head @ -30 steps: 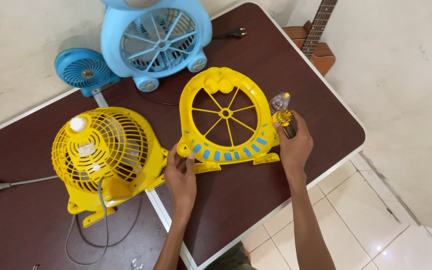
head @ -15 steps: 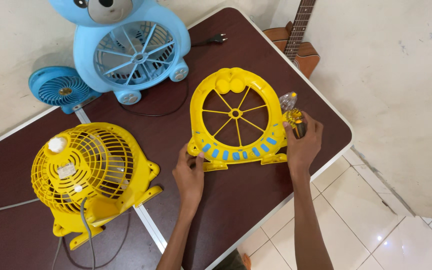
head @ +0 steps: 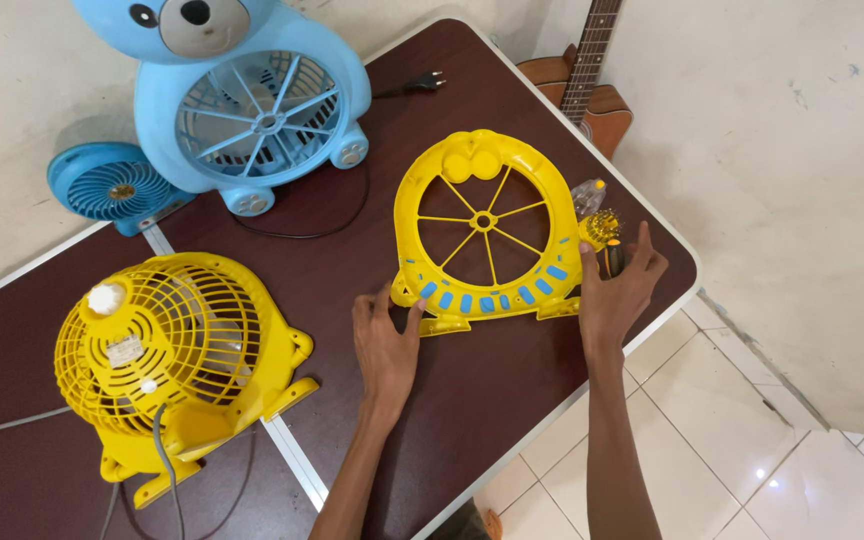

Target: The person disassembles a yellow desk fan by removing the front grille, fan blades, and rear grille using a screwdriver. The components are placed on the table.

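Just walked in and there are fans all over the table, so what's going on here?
A person has a fan taken apart on a dark brown table. The left hand rests at the lower left edge of a yellow front grille lying flat, and the right hand is at its right edge, by a screwdriver. The yellow fan body lies apart to the left; a blue bear-shaped fan and a small blue fan stand at the back.

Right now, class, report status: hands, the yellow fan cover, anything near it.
Left hand on yellow fan cover, lower left edge. Right hand at its right edge, gripping screwdriver. Yellow fan body apart, left.
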